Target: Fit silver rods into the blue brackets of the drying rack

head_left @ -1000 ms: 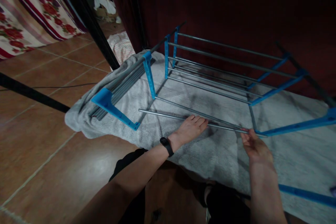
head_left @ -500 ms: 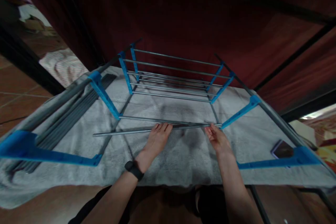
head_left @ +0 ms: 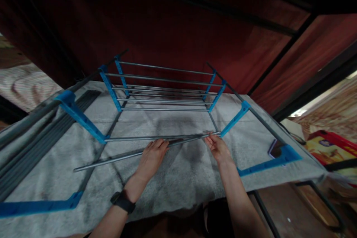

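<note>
plainly, the metal rod [head_left: 111, 160] extends leftward beyond the left grip [head_left: 153, 155].

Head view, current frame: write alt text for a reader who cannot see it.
A person's left grip and right grip hold a metal rod slantwise at a metal rack with blue brackets, on grey cloth. A bundle of tubes lies at the left; behind is a dark red backdrop.
</note>
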Available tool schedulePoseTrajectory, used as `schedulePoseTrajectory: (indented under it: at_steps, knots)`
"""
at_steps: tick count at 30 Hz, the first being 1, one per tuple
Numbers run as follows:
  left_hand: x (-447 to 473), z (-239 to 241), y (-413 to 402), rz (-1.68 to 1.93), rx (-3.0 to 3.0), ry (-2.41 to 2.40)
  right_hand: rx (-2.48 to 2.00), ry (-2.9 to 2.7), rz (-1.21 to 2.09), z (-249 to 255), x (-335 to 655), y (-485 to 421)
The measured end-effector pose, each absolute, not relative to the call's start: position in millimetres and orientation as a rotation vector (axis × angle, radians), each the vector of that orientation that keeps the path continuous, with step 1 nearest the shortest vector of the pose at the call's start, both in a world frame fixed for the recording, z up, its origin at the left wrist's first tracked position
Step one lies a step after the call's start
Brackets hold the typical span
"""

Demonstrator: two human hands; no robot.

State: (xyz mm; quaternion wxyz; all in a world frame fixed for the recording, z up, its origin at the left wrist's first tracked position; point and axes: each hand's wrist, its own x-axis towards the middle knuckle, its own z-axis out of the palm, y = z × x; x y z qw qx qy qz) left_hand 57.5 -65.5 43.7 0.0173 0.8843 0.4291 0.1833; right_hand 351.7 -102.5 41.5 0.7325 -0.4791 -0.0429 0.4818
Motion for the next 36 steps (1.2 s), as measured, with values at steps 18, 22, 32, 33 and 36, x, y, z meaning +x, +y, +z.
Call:
schedulePoseTrajectory:
  at_steps: [18,22,32,33,36]
  knots:
    - [48,50,-55,0.527,2.686,1.288,-1.037,-0.146,1.027,49,361,-95]
    - [45,50,-54,0.517,2.690,1.315,-1.059,-0.154,1.026,49,363,-95]
    - [43,52,-55,0.504,2.685,1.345,-1.079,-0.153,0.980,47,361,-94]
    - [42,52,-54,0.524,2.686,1.332,-1.069,-0.156,0.996,48,362,-94]
    - [42,52,-53,0.585,2.699,1.294,-1.041,-0.159,1.059,49,364,-93]
